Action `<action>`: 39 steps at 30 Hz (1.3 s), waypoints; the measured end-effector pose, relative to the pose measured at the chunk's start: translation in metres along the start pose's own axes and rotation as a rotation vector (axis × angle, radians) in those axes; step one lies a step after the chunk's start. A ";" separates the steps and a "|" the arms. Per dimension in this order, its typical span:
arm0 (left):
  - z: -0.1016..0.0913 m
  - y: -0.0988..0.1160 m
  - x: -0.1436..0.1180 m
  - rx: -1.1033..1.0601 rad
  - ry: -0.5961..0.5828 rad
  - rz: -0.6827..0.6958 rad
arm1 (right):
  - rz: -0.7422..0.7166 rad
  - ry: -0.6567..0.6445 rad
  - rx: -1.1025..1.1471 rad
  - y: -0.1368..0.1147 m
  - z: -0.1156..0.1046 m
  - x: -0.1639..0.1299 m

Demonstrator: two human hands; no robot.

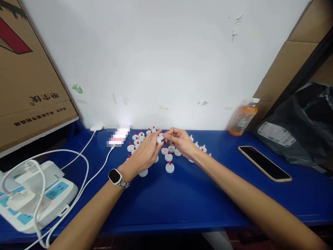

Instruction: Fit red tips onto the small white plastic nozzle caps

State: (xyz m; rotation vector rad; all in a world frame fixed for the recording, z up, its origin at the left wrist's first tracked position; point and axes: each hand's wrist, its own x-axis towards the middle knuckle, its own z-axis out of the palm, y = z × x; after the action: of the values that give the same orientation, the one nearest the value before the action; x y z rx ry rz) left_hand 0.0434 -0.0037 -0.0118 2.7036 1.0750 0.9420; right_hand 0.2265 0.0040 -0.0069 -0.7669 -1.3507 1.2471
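Note:
Above the blue table, my left hand (147, 151) holds a white nozzle cap (160, 138) between thumb and fingers. My right hand (180, 140) meets it from the right, thumb and forefinger pinched at the cap's tip; whatever lies between those fingertips is too small to make out. Around both hands stand several white caps with red tips, one of them a red-tipped cap (170, 167) in front. Right of my right hand are white caps with bare white nozzles, such as a bare cap (196, 144). Some caps are hidden behind my hands.
A white power strip (49, 198) with cables lies at the left, near a lit, blurred-out phone (119, 136). On the right are a phone (264, 163), an orange drink bottle (244, 116) and a dark plastic bag (299, 121). A white board (166, 62) stands behind the table (166, 201).

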 end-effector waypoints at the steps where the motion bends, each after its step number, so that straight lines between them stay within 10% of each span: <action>1: -0.001 0.000 0.000 -0.012 -0.003 0.005 | -0.004 -0.009 -0.015 -0.001 0.001 -0.002; 10: -0.002 -0.009 0.005 0.029 0.106 -0.108 | -0.265 0.130 -0.658 -0.012 -0.025 0.044; 18: -0.005 -0.019 0.000 0.057 0.056 -0.053 | -0.065 0.061 -1.290 0.017 -0.048 0.118; 39: 0.006 -0.010 0.005 0.064 0.048 -0.026 | -0.032 0.098 -1.221 0.006 -0.074 0.063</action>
State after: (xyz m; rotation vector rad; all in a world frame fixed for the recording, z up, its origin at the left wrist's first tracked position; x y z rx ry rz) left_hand 0.0436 0.0074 -0.0166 2.7234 1.1663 0.9895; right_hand 0.2832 0.0827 -0.0056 -1.5749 -1.9879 0.2154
